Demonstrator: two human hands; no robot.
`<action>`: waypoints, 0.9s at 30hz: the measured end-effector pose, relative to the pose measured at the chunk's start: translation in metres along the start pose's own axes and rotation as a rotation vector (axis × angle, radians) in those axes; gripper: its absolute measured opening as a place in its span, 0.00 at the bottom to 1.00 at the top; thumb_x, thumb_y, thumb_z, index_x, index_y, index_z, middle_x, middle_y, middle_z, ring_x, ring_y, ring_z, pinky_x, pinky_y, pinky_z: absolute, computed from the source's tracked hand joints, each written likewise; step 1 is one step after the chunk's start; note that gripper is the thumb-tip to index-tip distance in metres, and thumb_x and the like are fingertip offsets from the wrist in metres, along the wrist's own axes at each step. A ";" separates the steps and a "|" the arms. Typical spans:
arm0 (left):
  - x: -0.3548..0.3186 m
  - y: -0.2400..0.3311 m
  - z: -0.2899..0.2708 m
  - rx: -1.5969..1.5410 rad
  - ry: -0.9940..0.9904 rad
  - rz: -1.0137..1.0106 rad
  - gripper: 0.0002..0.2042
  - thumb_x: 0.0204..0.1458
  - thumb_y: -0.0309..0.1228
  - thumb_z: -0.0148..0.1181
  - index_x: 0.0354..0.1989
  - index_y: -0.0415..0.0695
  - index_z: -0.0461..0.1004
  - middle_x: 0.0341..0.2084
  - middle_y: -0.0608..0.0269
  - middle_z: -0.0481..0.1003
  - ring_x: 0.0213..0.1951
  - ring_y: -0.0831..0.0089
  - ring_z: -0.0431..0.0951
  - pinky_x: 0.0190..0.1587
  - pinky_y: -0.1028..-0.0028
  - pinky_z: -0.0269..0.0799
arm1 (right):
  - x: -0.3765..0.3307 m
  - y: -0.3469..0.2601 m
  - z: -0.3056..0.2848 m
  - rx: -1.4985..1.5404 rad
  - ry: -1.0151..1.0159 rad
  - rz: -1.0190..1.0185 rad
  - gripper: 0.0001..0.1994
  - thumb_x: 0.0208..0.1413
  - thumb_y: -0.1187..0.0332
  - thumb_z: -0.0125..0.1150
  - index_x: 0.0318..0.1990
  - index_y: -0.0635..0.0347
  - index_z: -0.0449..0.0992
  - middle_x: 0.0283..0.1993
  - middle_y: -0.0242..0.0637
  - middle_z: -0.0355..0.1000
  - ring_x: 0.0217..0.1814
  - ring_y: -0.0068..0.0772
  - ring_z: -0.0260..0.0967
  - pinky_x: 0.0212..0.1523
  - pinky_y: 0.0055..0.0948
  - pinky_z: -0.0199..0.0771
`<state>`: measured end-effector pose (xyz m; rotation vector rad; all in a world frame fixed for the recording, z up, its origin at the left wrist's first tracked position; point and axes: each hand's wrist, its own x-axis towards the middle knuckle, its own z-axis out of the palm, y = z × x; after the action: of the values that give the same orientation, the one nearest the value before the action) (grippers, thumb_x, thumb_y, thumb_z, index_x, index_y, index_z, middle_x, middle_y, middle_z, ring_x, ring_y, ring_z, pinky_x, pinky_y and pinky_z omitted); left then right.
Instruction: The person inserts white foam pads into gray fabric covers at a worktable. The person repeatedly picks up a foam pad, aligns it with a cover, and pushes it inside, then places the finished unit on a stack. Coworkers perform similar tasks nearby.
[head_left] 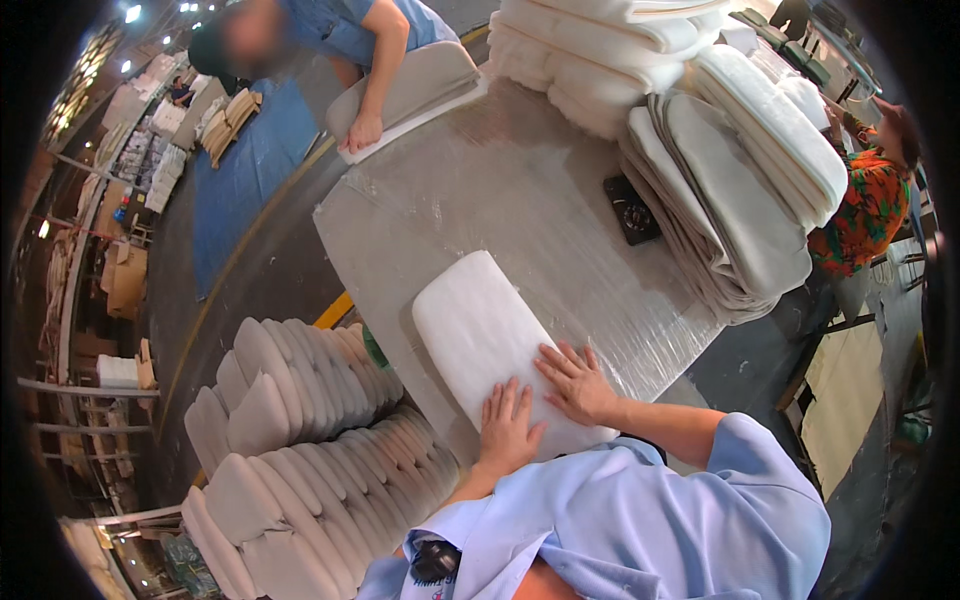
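A long white padding piece [485, 325] with rounded corners lies at the near edge of a work table [470, 180] wrapped in clear plastic. My left hand [508, 428] rests flat on the near part of the padding, fingers stretched out. Just to its right, my right hand [576, 385] lies on the same surface, palm down and fingers spread. Neither hand grips anything. The padding's nearest end is partly hidden by my shirt and arms.
Folded grey fabric covers [740, 190] and white padding [775, 130] pile up at the right, beside a black flat object [631, 210]. White batting [600, 60] stands behind. Across the table a co-worker presses a grey cushion [415, 85]. Grey cushions [290, 500] fill the left floor.
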<state>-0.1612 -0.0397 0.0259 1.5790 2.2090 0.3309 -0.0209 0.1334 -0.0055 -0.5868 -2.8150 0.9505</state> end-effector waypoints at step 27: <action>0.230 -0.103 -0.053 0.295 0.293 -0.161 0.29 0.70 0.41 0.48 0.78 0.48 0.61 0.77 0.62 0.62 0.76 0.51 0.60 0.78 0.44 0.46 | 0.247 0.017 -0.009 0.218 0.151 0.425 0.20 0.73 0.51 0.49 0.45 0.60 0.77 0.41 0.57 0.81 0.47 0.65 0.80 0.48 0.59 0.78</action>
<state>-0.3363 0.1449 -0.0121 1.5635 2.6968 0.2057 -0.2408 0.2484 -0.0125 -1.1973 -2.4557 1.2001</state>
